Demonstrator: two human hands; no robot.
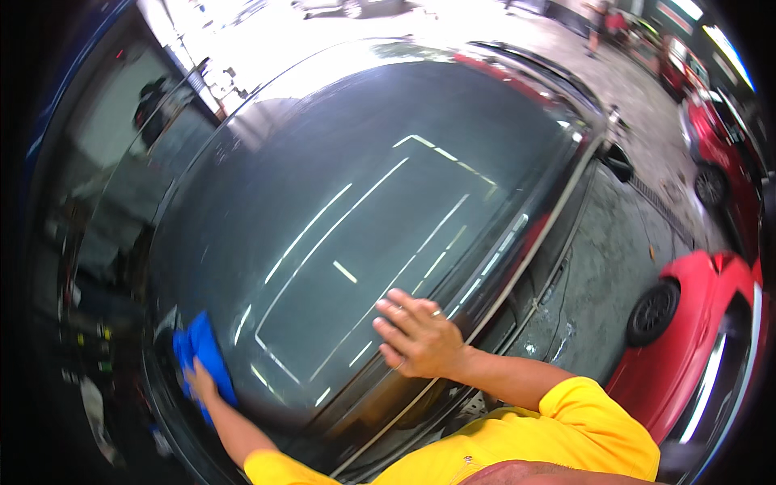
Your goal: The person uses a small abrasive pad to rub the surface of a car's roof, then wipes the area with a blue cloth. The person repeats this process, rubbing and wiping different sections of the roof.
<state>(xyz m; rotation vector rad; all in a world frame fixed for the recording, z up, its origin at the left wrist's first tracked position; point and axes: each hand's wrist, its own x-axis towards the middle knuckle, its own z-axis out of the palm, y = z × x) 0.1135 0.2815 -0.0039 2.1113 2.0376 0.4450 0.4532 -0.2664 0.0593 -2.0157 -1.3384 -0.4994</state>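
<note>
A dark, glossy car roof [388,210] spreads across the middle and mirrors bright strips of ceiling light. At its lower left edge, my left hand [200,381] presses a bunched blue cloth [208,347] against the car; part of the fingers is hidden in the folds. My right hand [419,335] is at the near right side of the roof, fingers spread, with a ring on one of them. It holds nothing. Whether its palm touches the roof or hovers just over it is hard to tell.
A door mirror [617,162] juts from the car's right side. Red cars [687,323] stand to the right across a grey floor [622,234] with a drain grate [659,206]. A person [596,24] is far off at the upper right. Dark shelving and glass line the left.
</note>
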